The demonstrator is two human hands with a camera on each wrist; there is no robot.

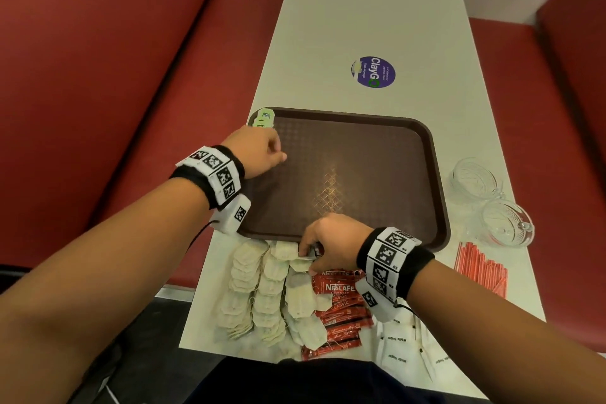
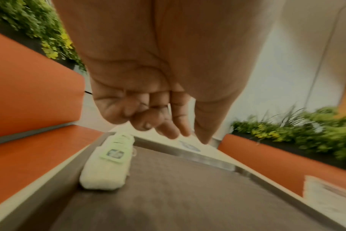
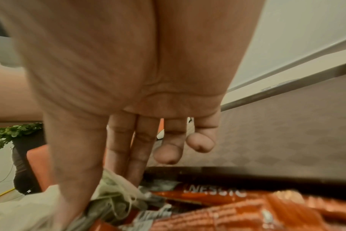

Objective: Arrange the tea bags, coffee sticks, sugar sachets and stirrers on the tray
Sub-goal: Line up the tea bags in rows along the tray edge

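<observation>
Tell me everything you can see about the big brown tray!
The big brown plastic tray is a rounded rectangle with a raised rim and a criss-cross textured floor that catches a shine near its middle. It lies flat on the white table. A short row of tea bags with green tags sits along its far left edge. The left hand hovers over that corner; the right hand is at its near rim.

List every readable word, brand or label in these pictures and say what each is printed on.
"ClayGO": round purple sticker on the table; its smaller lines are too small to read.
"NESCAFE CLASSIC": red coffee sticks.
"White Sugar": white sugar sachets.
Green tea bag tags: print too blurred to read.
Wristband squares: patterns; tiny codes unreadable.
</observation>
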